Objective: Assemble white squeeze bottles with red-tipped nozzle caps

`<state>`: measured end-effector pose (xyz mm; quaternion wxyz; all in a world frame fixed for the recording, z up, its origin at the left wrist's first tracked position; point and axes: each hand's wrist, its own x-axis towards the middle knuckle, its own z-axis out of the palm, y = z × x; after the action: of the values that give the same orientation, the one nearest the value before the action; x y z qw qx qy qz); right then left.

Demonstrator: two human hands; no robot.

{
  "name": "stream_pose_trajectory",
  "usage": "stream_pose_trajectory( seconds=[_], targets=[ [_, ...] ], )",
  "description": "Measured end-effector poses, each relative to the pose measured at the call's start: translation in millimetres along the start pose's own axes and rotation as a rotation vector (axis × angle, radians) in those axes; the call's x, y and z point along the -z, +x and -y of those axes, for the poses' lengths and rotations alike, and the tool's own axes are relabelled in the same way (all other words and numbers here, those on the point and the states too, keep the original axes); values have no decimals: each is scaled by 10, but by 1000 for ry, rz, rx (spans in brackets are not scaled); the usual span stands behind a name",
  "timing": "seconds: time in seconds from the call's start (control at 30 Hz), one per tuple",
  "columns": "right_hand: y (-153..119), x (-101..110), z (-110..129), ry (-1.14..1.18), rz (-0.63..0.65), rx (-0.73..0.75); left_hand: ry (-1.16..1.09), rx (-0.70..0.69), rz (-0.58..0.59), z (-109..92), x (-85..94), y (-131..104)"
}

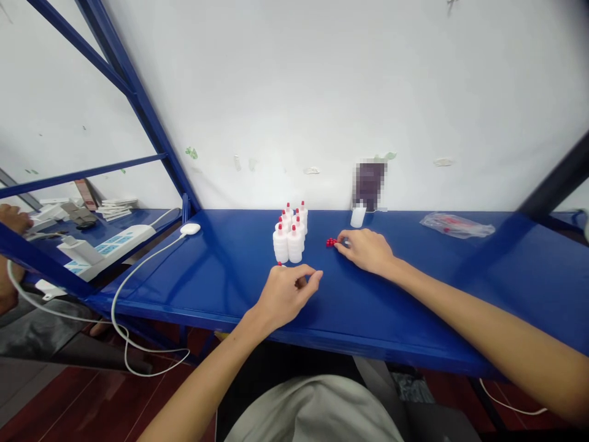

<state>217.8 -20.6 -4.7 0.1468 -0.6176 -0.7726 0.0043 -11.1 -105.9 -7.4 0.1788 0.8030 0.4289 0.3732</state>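
1. The step in hand looks like picking from the small red caps point(329, 242), right of the bottle cluster point(295, 248). The right hand point(365, 248) reaches there, fingertips at the pile; whether they pinch a cap, I cannot tell.
2. Pieces this small would call for a fine thumb-and-forefinger grip.
3. On the cluster's near side, the left hand point(285, 296) is curled; a red tip point(280, 264) shows behind it, but whether its fingers hold anything is hidden.
4. The bottles look like cloudy white plastic, round-shouldered, red-tipped. Well right of the cluster, a crinkled clear bag point(455, 225) lies on the smooth blue worktop point(221, 264).
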Motion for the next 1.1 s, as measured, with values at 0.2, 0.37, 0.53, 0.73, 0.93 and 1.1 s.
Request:
stream_pose_trajectory(
  seconds=[0.2, 0.37, 0.53, 0.73, 0.93, 1.1],
  targets=[
    [-169, 104, 177, 534, 86, 155, 89, -64, -67, 8, 31, -129],
    [-410, 217, 393, 1106, 436, 219, -4, -251, -79, 78, 1, -166],
    [-384, 174, 475, 1349, 580, 181, 10, -364, -200, 88, 45, -113],
    [-366, 73, 582, 1294, 451, 286, -99, -245, -269, 72, 31, -85],
    [-519, 32, 657, 1000, 186, 543, -89, -282, -225, 54, -49, -101],
    [-553, 22, 653, 879, 139, 581, -127, -293, -122, 47, -40, -110]
  ],
)
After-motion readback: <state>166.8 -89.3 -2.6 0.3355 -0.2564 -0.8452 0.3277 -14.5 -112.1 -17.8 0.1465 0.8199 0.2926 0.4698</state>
